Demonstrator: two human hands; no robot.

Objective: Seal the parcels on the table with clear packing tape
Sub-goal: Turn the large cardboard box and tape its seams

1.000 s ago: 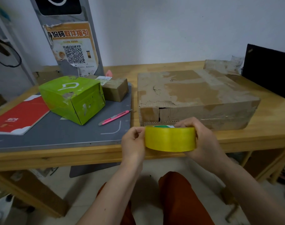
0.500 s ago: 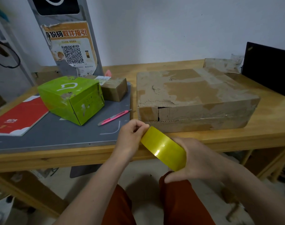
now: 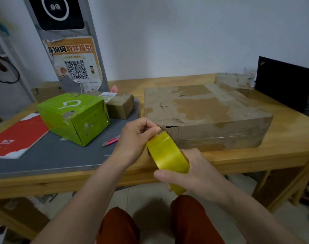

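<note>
Yellow tape roll [image 3: 167,155] in both hands

Wooden table [image 3: 256,156] against a pale wall [image 3: 167,36] (plain, unmarked); tiled floor [image 3: 150,208].

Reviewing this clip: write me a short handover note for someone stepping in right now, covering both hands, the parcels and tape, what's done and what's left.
Right hand grips the yellow tape roll, held in front of the table edge.
Left hand pinches at the roll's upper edge, apparently picking for the tape end.
Large worn cardboard box lies just beyond the roll; green box and small brown box sit on the grey mat, pink cutter beside them.
Done: roll picked up. No fresh tape visibly pulled or applied.
Left: free the end, tape each parcel, cut.
</note>
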